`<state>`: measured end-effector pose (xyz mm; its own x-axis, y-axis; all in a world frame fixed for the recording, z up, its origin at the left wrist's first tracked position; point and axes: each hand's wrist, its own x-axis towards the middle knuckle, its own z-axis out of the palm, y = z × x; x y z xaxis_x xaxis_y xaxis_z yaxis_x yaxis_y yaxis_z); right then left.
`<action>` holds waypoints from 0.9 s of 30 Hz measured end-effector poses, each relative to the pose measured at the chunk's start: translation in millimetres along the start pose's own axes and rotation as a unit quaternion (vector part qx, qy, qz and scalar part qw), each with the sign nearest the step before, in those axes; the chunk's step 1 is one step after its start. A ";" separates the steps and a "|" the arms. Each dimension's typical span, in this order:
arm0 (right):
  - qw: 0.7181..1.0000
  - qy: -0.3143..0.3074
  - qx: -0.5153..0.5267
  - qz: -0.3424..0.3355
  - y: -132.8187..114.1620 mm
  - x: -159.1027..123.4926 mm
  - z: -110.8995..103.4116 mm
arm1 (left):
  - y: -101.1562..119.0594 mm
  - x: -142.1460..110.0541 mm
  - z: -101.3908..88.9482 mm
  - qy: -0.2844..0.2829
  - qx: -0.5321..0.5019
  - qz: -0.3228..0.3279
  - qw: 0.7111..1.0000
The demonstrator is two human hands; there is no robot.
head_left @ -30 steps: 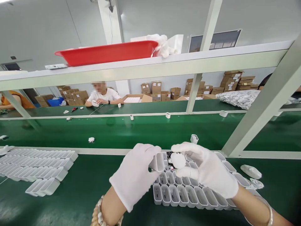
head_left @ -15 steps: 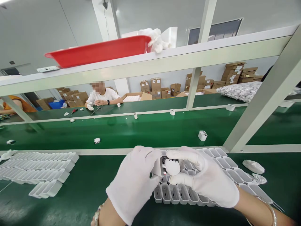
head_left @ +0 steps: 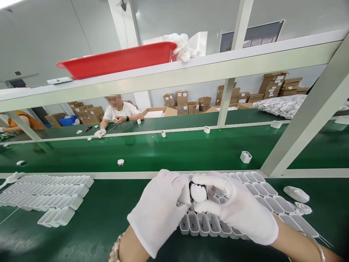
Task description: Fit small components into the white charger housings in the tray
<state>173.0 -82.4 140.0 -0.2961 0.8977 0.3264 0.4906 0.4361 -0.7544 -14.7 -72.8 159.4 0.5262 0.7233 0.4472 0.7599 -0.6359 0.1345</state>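
My left hand (head_left: 160, 211), in a white glove, is closed around a small white plastic housing (head_left: 184, 195). Opposite it, my gloved right hand (head_left: 240, 209) pinches a small part with a rounded white cover (head_left: 198, 193) and dark edges between thumb and fingers. Both pieces meet between my hands; how deep the part sits in the housing is hidden by the fingers. Under and behind my hands stand rows of open white plastic cases (head_left: 204, 225) on the green table.
More white cases (head_left: 64, 216) stand in rows at left. A green conveyor belt (head_left: 180, 153) carries a white housing (head_left: 245, 157) and a small white part (head_left: 120, 162). A shelf with a red tray (head_left: 120, 60) crosses above. A co-worker (head_left: 120, 109) sits opposite.
The pieces on the belt have shifted right. Between my hands the rounded part has turned, and less of its dark board shows. The co-worker's gloved hand has moved down and left.
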 end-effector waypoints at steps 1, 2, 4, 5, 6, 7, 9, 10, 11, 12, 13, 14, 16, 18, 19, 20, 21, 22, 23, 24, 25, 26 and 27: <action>1.000 0.003 -0.001 -0.007 0.7 0.4 0.7 | 0.4 -0.2 0.6 0.001 -0.003 0.000 1.000; 1.000 0.008 -0.001 -0.014 2.0 0.6 1.8 | 0.5 -0.6 1.5 0.003 -0.006 0.000 1.000; 0.999 0.036 0.000 -0.030 6.5 0.7 4.5 | 0.4 -1.6 3.6 0.006 -0.018 0.000 1.000; 0.997 0.059 0.004 -0.039 9.4 0.6 6.0 | 0.0 -2.1 4.6 0.010 -0.028 0.000 1.000; 0.995 0.086 0.011 -0.055 12.5 0.3 7.3 | -0.5 -2.6 5.4 0.014 -0.040 -0.001 0.999; 0.990 0.116 0.020 -0.078 15.5 -0.1 8.3 | -1.0 -3.1 5.9 0.020 -0.054 -0.002 0.998; 0.976 0.166 0.033 -0.135 20.4 -1.2 9.3 | -2.0 -3.8 5.8 0.033 -0.084 -0.008 0.996; 0.970 0.181 0.028 -0.161 22.0 -1.7 9.3 | -2.2 -4.0 5.4 0.039 -0.096 -0.016 0.994; 0.964 0.192 0.014 -0.183 22.9 -2.3 9.1 | -2.1 -4.0 5.0 0.043 -0.106 -0.025 0.993; 0.960 0.198 -0.005 -0.199 23.0 -3.0 9.1 | -1.6 -4.0 4.7 0.048 -0.111 -0.036 0.992; 0.956 0.205 -0.025 -0.208 22.5 -3.7 9.5 | -0.7 -4.0 4.7 0.053 -0.112 -0.045 0.991; 0.953 0.214 -0.042 -0.213 21.5 -4.5 10.5 | 0.6 -4.0 5.4 0.058 -0.106 -0.052 0.991; 0.948 0.241 -0.053 -0.200 18.6 -5.9 14.4 | 4.4 -4.4 9.2 0.072 -0.080 -0.056 0.993; 0.948 0.271 -0.043 -0.160 15.5 -7.0 19.6 | 8.8 -5.5 16.2 0.098 -0.045 -0.044 0.993; 0.948 0.284 -0.037 -0.141 14.2 -7.4 22.0 | 10.8 -6.3 20.4 0.117 -0.024 -0.033 0.992; 0.946 0.297 -0.033 -0.127 13.1 -7.6 23.9 | 12.6 -7.0 24.7 0.139 -0.003 -0.019 0.990; 0.943 0.310 -0.032 -0.119 12.2 -7.7 25.0 | 14.1 -7.8 28.8 0.162 0.019 -0.004 0.987; 0.939 0.321 -0.032 -0.118 11.7 -7.8 25.4 | 15.2 -8.4 32.3 0.184 0.040 0.011 0.982; 0.936 0.330 -0.031 -0.123 11.3 -7.9 25.2 | 16.0 -8.8 35.0 0.203 0.057 0.024 0.977; 0.934 0.332 -0.029 -0.128 11.2 -8.0 24.7 | 16.4 -9.1 36.9 0.218 0.069 0.033 0.973; 0.934 0.330 -0.024 -0.134 11.4 -8.2 24.3 | 16.7 -9.2 38.0 0.230 0.078 0.038 0.969; 0.935 0.325 -0.017 -0.139 11.8 -8.3 24.1 | 16.6 -9.2 38.6 0.238 0.083 0.041 0.967; 0.936 0.320 -0.009 -0.143 12.5 -8.5 24.3 | 16.4 -9.1 38.7 0.243 0.086 0.043 0.965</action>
<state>161.7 -86.1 113.9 0.1318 0.5947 0.7931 0.4822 0.6606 -0.5755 7.7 -79.4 123.4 0.3806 0.4320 0.8176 0.7954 -0.6039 -0.0512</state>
